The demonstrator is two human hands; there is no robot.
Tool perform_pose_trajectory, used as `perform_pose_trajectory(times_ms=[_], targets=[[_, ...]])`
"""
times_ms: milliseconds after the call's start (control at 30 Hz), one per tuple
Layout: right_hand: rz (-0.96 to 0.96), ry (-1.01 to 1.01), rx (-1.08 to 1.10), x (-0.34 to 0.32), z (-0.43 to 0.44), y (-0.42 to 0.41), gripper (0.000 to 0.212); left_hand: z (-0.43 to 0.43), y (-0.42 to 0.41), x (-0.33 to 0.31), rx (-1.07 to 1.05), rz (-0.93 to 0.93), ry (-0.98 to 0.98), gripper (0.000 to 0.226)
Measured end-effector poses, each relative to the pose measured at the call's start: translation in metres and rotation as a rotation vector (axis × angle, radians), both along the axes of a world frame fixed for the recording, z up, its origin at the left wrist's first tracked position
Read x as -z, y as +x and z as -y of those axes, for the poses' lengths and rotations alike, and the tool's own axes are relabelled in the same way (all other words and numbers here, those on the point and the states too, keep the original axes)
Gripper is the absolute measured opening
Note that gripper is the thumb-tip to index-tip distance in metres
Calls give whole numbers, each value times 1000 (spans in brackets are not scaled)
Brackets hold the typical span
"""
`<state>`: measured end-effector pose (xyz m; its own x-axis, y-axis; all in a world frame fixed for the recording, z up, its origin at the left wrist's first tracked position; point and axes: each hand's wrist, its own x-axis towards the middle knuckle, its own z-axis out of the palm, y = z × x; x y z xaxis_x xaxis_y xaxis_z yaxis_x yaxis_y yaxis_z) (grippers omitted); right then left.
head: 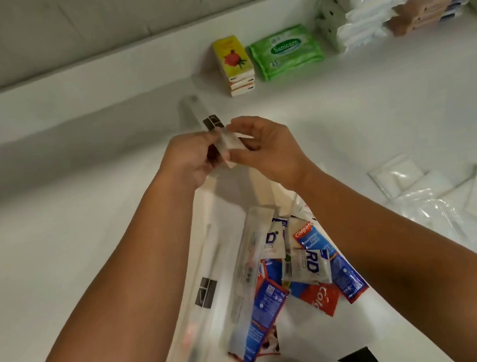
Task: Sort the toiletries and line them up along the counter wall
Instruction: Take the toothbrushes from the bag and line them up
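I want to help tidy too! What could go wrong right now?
The long clear packet, held in the left hand and right hand, looks slippery and might drop. Both arms hang over the loose sachet pile and could sweep some off the counter. The tall stack of white packs by the wall looks uneven and may topple.

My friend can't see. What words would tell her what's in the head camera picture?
The left hand and right hand hold a long clear packet over a white counter. Below lies a pile of toothpaste sachets; yellow boxes and green wipes sit by the wall.
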<state>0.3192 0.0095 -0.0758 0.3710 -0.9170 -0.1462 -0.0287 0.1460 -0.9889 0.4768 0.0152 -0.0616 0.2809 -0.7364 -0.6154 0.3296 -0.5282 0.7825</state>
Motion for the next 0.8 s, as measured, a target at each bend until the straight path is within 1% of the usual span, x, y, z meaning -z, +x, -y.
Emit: perform_pose_trajectory(times_ms=[100,200,300,433,533,600,700,800], targets=[[-127,82,114,7,13,3,54,19,5,9,13,102,3,7],[-125,265,132,6,25,7,40,36,8,15,69,186,-19,3],[-173,326,142,1,37,13,28,51,8,19,126,315,-41,8],[-365,246,135,0,51,23,18,66,14,24,192,582,-32,18],[-469,182,91,4,56,27,11,72,21,28,281,832,-47,29],[-531,135,65,7,59,29,10,72,21,30,323,957,-58,35],[-604,85,48,6,62,32,11,71,20,30,363,1061,-82,38],[-647,62,51,4,62,34,14,73,21,31,348,1053,-85,37]])
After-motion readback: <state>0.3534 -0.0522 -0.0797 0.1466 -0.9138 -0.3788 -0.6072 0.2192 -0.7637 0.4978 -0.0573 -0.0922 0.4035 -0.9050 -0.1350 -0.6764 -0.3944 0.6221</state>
